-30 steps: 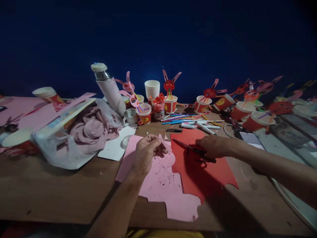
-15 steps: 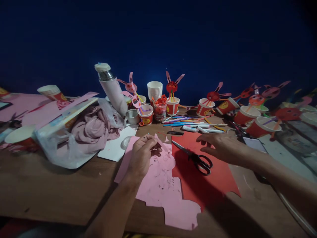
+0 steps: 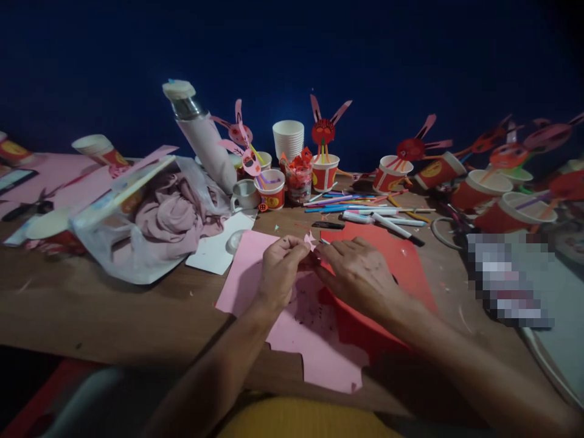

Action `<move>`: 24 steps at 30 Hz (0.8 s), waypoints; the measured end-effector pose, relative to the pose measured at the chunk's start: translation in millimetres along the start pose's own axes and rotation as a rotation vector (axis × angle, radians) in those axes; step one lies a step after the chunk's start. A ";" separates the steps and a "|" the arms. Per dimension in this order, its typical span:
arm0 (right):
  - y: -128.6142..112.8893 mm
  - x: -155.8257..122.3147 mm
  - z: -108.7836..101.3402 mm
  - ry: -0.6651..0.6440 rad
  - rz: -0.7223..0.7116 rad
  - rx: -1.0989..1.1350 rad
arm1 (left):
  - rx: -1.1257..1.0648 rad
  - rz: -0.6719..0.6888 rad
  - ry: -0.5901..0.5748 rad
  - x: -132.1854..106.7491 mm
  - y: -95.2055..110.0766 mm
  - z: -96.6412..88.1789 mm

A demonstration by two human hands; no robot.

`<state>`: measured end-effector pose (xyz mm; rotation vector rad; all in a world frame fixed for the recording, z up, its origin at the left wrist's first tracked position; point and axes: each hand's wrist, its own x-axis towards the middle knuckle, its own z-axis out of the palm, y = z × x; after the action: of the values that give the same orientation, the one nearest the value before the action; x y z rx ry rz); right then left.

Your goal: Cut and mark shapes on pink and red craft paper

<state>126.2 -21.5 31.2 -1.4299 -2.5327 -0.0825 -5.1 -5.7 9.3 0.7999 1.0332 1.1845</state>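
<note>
My left hand [image 3: 285, 267] is closed in a pinch on a small pink paper piece [image 3: 310, 239], held above the pink paper sheet [image 3: 335, 368]. Close beside it is my right hand [image 3: 360, 267], its fingers reaching toward the left fingertips with the thumb a little apart. Whether the right fingertips touch the pink piece cannot be made out. The scissors [image 3: 395, 279] lie on the red paper sheet [image 3: 415, 277], mostly hidden under my right hand. Faint marks and cut edges show on the pink sheet.
Several paper cups with rabbit figures [image 3: 323, 131] line the back. Straws and markers [image 3: 383, 228] lie before them. A tilted flask [image 3: 201, 140], a metal mug [image 3: 245, 196] and a plastic bag with cloth [image 3: 168, 225] stand left. A pixelated patch covers something at right.
My right hand has moved left, over the scissors and up to my left hand. My left hand still pinches the pink piece. The view has tilted down slightly.
</note>
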 end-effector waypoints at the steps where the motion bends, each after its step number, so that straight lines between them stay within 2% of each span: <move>1: 0.7 -1.0 0.8 -0.014 0.002 0.012 | 0.005 -0.008 -0.008 0.4 -0.8 -0.2; 6: 9.1 -8.9 4.4 -0.052 0.055 0.118 | 0.045 -0.063 -0.096 -2.7 6.8 -4.2; 9: 19.2 -16.7 6.3 -0.024 0.141 0.208 | 0.156 0.003 -0.115 -6.0 22.8 -14.1; 11: 26.2 -22.3 8.8 0.013 0.240 0.353 | 0.342 0.086 -0.096 -6.6 33.4 -23.6; 12: 29.2 -24.6 10.6 0.041 0.339 0.520 | 0.471 0.118 -0.083 -6.1 37.2 -28.5; 14: 33.6 -28.0 15.2 0.074 0.407 0.642 | 0.777 0.171 -0.066 -2.7 40.4 -37.1; 16: 36.0 -29.6 19.9 0.096 0.420 0.680 | 1.000 0.224 -0.071 2.9 37.6 -43.1; 19: 37.0 -31.1 25.4 0.116 0.420 0.699 | 1.118 0.270 -0.114 11.2 27.7 -47.1; 24: 37.5 -35.7 33.9 0.120 0.396 0.680 | 1.546 0.254 -0.241 16.0 16.0 -46.2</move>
<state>169.9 -26.4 -12.3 -1.5124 -1.8505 0.6670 -53.1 12.3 4.6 2.2313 1.5965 0.2372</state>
